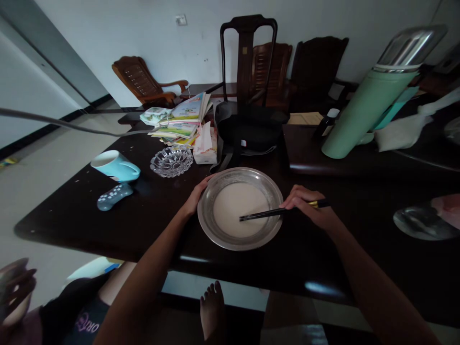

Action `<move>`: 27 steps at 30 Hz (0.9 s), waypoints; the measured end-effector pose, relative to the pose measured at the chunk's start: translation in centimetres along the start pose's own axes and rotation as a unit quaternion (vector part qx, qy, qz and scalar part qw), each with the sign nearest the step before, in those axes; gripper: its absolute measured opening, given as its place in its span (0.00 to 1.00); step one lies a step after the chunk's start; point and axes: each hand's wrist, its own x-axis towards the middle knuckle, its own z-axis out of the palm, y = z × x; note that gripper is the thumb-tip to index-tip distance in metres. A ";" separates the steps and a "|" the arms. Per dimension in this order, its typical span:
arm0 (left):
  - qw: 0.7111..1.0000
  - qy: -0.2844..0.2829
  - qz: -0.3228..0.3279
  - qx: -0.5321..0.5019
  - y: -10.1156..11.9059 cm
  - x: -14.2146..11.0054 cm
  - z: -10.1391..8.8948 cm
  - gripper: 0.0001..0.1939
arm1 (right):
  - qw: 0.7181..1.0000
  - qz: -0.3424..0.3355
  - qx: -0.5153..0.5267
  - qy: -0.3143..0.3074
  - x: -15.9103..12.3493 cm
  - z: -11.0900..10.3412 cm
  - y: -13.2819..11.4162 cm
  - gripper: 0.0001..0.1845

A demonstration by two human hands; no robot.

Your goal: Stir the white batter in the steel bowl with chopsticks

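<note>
Across the frame, a dark table (72,206). At centre, one metal bowl (205,225) of milky liquid (232,201). Against its upper-left side, the left hand (196,197), loosely curved (grip partly hidden by the rim). In the right hand (307,202), closed around them, two black chopsticks (264,214), tips in the liquid. At left, one blue mug (117,166), one glass dish (171,162); upper right, one green thermos (370,110).
</note>
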 end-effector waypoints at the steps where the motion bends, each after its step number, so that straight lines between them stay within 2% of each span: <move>1: 1.000 -0.002 0.000 -0.002 0.0 0.0 0.0 0.32 | 1.000 -0.006 -0.006 -0.011 0.1 0.5 0.1 0.15; 5: 1.000 -0.001 -0.003 0.000 0.3 -0.1 0.2 0.31 | 1.000 -0.012 -0.027 0.008 0.2 1.2 0.5 0.08; 9: 1.000 0.002 -0.004 0.001 0.2 0.0 0.3 0.31 | 0.998 0.025 -0.007 0.057 0.1 -0.5 0.3 0.17; 12: 1.000 0.004 -0.004 -0.001 0.2 0.0 0.3 0.31 | 0.999 0.021 0.015 0.042 0.0 -1.1 -0.1 0.21; 16: 1.000 0.001 -0.010 -0.004 0.5 -0.1 0.3 0.32 | 1.000 0.001 -0.002 -0.007 0.2 0.7 0.0 0.14; 20: 1.000 0.005 -0.008 0.005 0.5 -0.1 0.4 0.31 | 0.999 -0.021 -0.031 0.015 0.3 1.3 0.4 0.09; 24: 1.000 0.003 -0.004 -0.001 0.3 0.0 0.3 0.32 | 0.998 0.011 -0.017 0.063 0.1 -0.6 0.1 0.17; 27: 1.000 -0.001 -0.001 -0.005 0.3 -0.1 0.2 0.32 | 0.999 0.008 0.009 0.032 -0.1 -1.1 -0.2 0.21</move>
